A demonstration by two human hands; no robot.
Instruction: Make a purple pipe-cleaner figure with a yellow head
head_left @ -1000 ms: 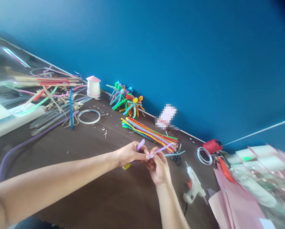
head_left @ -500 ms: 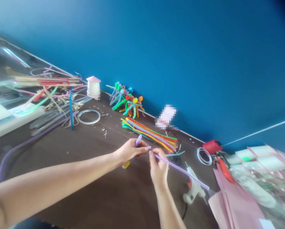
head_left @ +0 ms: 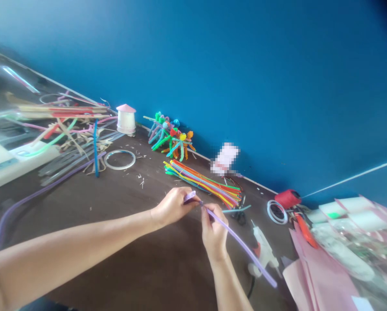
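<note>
My left hand point(head_left: 173, 206) pinches the coiled end of a lilac pipe cleaner point(head_left: 241, 246) above the dark table point(head_left: 141, 259). My right hand point(head_left: 213, 231) grips the same pipe cleaner just right of that pinch, and the long free end trails down to the right over the glue gun point(head_left: 261, 252). Both hands are closed on it. A bundle of coloured pipe cleaners point(head_left: 202, 181) lies just behind the hands.
Finished pipe-cleaner figures point(head_left: 172, 138) stand against the blue wall. A small pink-roofed cup point(head_left: 126, 119), a tape ring point(head_left: 119, 159) and a heap of strips point(head_left: 64, 129) lie left. Pink paper sheets point(head_left: 322, 276), a red spool point(head_left: 287, 198) and a white ring point(head_left: 276, 211) lie right.
The pipe cleaner's free end swung from up near the bundle down to the lower right, across the glue gun. My left hand's yellow piece is no longer visible.
</note>
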